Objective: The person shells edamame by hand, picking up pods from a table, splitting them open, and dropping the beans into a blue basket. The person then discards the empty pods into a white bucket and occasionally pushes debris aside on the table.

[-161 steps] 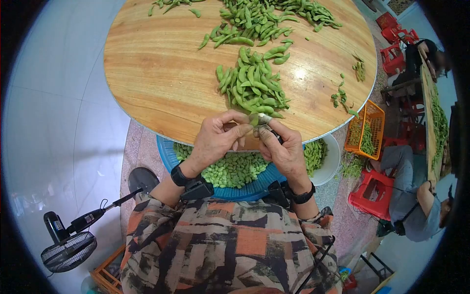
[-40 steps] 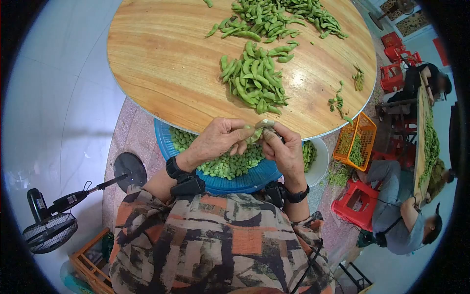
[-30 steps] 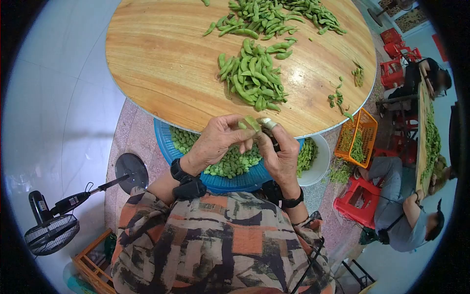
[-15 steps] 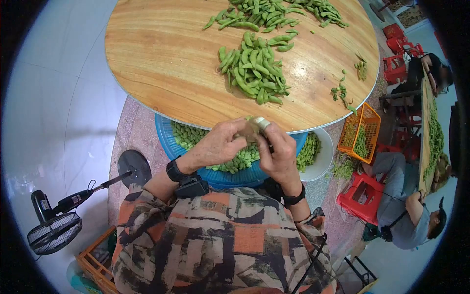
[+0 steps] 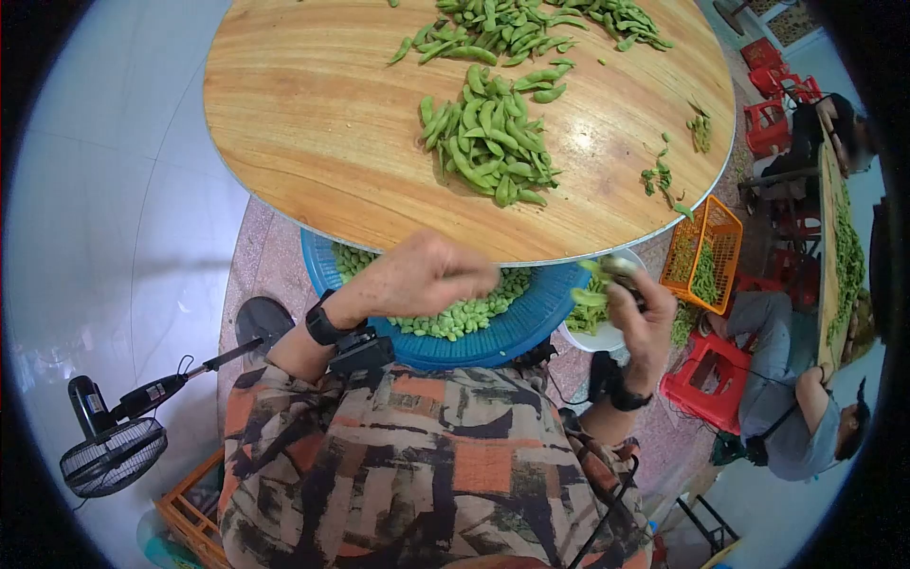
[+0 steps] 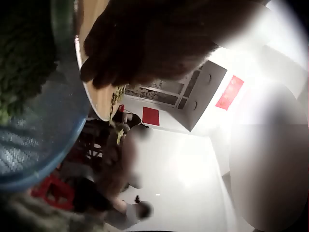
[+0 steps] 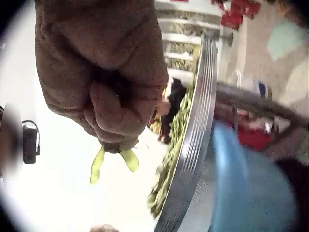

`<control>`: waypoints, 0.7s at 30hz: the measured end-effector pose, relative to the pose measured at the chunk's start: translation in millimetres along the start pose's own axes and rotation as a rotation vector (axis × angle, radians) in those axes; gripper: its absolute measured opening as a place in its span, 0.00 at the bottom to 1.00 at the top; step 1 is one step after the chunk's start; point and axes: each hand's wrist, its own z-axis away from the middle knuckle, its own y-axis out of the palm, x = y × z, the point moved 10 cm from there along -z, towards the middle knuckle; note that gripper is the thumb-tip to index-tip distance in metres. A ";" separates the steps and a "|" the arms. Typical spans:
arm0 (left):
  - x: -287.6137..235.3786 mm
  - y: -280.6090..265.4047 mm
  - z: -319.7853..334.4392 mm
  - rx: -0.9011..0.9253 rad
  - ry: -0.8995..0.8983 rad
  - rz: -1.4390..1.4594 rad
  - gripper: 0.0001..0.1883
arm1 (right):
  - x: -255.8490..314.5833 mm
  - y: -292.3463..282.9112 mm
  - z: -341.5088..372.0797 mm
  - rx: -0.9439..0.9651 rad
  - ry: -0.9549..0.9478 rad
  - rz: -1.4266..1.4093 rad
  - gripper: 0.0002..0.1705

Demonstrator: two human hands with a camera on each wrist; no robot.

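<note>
My right hand [image 5: 645, 318] pinches an edamame pod [image 7: 129, 160] over a white bucket [image 5: 611, 339]; in the right wrist view two pale green ends stick out below the curled fingers. A pale cover shows on a digit of that hand, and something dark lies between its fingers. My left hand [image 5: 427, 275], bent at the fingers and blurred, hangs over a blue basin [image 5: 531, 327] of shelled beans [image 5: 460, 318]. Whether it holds a bean I cannot tell. Beyond the hands, a pile of edamame pods [image 5: 493, 137] lies on the round wooden table [image 5: 313, 142].
More pods [image 5: 502, 28] lie farther back on the table, with wilted scraps [image 5: 659, 180] near its right edge. To the right stand an orange crate [image 5: 701, 256] and a red stool [image 5: 711, 379]; people sit at another table. A fan [image 5: 114, 455] stands at left.
The hands, together at the table edge half a second ago, have parted. The right went right over the bucket with the pod; the left drew back slightly over the basin.
</note>
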 end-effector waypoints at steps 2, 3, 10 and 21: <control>-13.6 -35.4 -15.2 -0.350 0.054 -0.196 0.08 | -7.2 -32.3 3.9 -0.090 -0.032 0.234 0.12; -12.0 -35.0 -27.4 -0.349 0.061 -0.197 0.08 | -7.2 -47.7 6.5 -0.177 -0.062 0.468 0.11; -8.3 -33.4 -46.2 -0.549 -0.032 -0.687 0.08 | -2.5 -51.8 6.1 -0.306 -0.008 0.778 0.11; -13.3 -38.9 -9.9 -0.745 0.214 -0.408 0.10 | 27.5 92.3 -42.9 -0.007 -0.078 -0.115 0.13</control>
